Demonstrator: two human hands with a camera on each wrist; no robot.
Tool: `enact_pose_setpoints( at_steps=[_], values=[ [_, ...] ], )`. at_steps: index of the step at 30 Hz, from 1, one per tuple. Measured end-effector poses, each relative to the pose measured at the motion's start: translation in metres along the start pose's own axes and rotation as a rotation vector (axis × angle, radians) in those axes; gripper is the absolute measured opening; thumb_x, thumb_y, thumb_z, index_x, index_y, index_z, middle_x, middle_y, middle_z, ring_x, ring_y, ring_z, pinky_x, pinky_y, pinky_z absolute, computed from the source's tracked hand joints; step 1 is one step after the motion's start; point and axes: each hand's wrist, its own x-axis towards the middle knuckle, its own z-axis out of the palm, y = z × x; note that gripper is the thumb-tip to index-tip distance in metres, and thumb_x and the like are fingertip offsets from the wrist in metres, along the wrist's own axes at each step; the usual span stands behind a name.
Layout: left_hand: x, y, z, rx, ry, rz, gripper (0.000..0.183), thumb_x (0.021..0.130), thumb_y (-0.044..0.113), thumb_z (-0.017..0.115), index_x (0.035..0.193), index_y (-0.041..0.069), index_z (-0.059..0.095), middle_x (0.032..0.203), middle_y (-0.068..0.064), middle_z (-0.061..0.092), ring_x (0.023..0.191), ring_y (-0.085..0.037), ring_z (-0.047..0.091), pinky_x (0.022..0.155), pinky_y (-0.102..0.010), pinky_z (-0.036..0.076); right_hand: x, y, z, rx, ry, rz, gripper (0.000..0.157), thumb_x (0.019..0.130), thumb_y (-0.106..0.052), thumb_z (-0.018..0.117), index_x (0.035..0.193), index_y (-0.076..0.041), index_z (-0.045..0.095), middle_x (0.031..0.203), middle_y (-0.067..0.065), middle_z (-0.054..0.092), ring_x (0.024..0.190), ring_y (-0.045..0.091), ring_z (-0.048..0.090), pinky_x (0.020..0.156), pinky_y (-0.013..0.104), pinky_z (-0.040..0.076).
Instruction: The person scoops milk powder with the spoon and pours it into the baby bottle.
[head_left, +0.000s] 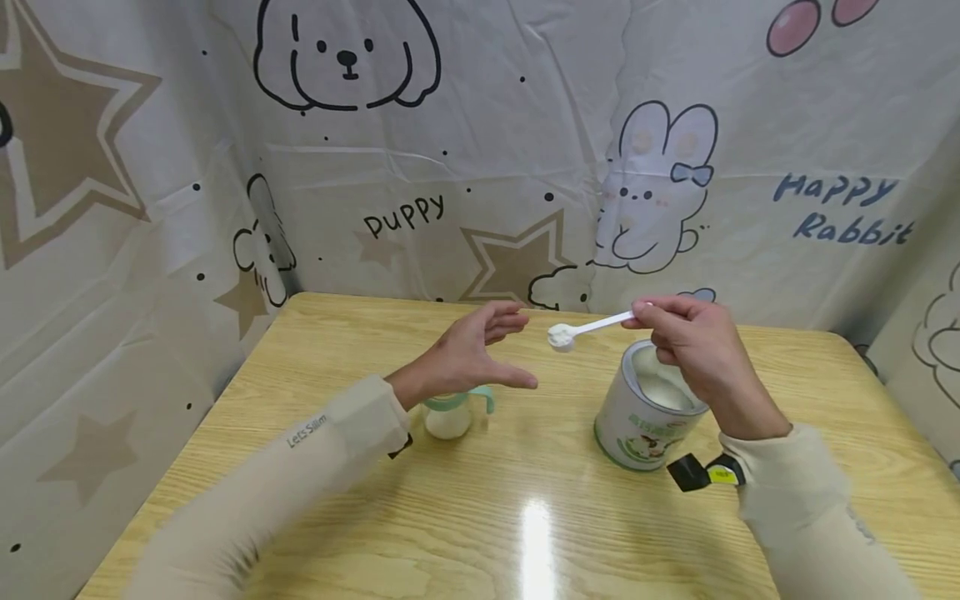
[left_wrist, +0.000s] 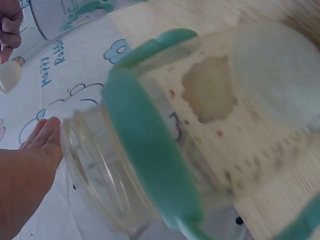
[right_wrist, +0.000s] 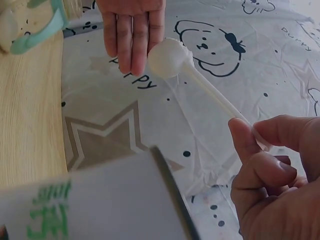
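A white long-handled scoop (head_left: 561, 337) heaped with white powder is pinched by its handle end in my right hand (head_left: 693, 350), above and beside the open milk powder can (head_left: 637, 421). In the right wrist view the scoop (right_wrist: 169, 59) hangs near the fingers of my left hand (right_wrist: 132, 35). That left hand (head_left: 476, 350) holds nothing, its fingers extended and thumb apart, above the baby bottle (head_left: 447, 419). The bottle stands upright and lidless, with a green collar (left_wrist: 150, 150) and handles. Whitish contents show at its bottom; my left hand hides its mouth in the head view.
A light wooden table (head_left: 480, 517) carries the bottle on the left and the can on the right. A printed cloth (head_left: 480, 167) with cartoon animals hangs behind and along the sides.
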Motion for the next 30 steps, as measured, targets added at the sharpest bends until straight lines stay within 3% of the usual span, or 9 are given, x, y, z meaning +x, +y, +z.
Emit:
enact_pose_setpoints(
  at_steps=[9, 13, 23, 30],
  values=[
    [-0.019, -0.010, -0.020, 0.057, 0.019, -0.027, 0.093, 0.075, 0.019, 0.090, 0.150, 0.006, 0.037, 0.149, -0.007, 0.049, 0.139, -0.021, 0.044, 0.113, -0.038, 0.037, 0.002, 0.000, 0.021, -0.072, -0.013, 0.013, 0.018, 0.100, -0.020, 0.064, 0.109, -0.004, 0.064, 0.082, -0.008, 0.072, 0.056, 0.006, 0.035, 0.049, 0.017, 0.033],
    [-0.029, -0.016, -0.028, 0.077, 0.028, -0.047, 0.093, 0.074, 0.022, 0.091, 0.150, 0.008, 0.038, 0.149, -0.006, 0.048, 0.140, -0.021, 0.042, 0.114, -0.042, 0.036, 0.003, 0.000, 0.029, -0.075, -0.024, 0.007, 0.017, 0.100, -0.019, 0.063, 0.108, -0.004, 0.064, 0.082, -0.009, 0.072, 0.057, 0.006, 0.035, 0.049, 0.018, 0.033],
    [-0.044, -0.031, -0.038, 0.130, 0.039, 0.003, 0.088, 0.073, 0.018, 0.092, 0.144, 0.001, 0.044, 0.147, -0.013, 0.049, 0.139, -0.029, 0.042, 0.116, -0.043, 0.032, 0.004, 0.002, 0.049, -0.020, -0.056, 0.016, 0.014, 0.100, -0.016, 0.064, 0.105, -0.004, 0.067, 0.082, -0.006, 0.072, 0.057, 0.005, 0.035, 0.048, 0.018, 0.032],
    [-0.051, -0.042, -0.043, 0.205, 0.023, -0.038, 0.085, 0.072, 0.024, 0.093, 0.142, 0.004, 0.048, 0.145, -0.013, 0.050, 0.140, -0.034, 0.040, 0.115, -0.049, 0.032, 0.006, 0.004, 0.064, -0.028, -0.060, 0.027, 0.021, 0.100, -0.015, 0.064, 0.111, 0.002, 0.065, 0.083, -0.007, 0.072, 0.060, 0.005, 0.038, 0.050, 0.018, 0.035]
  ],
)
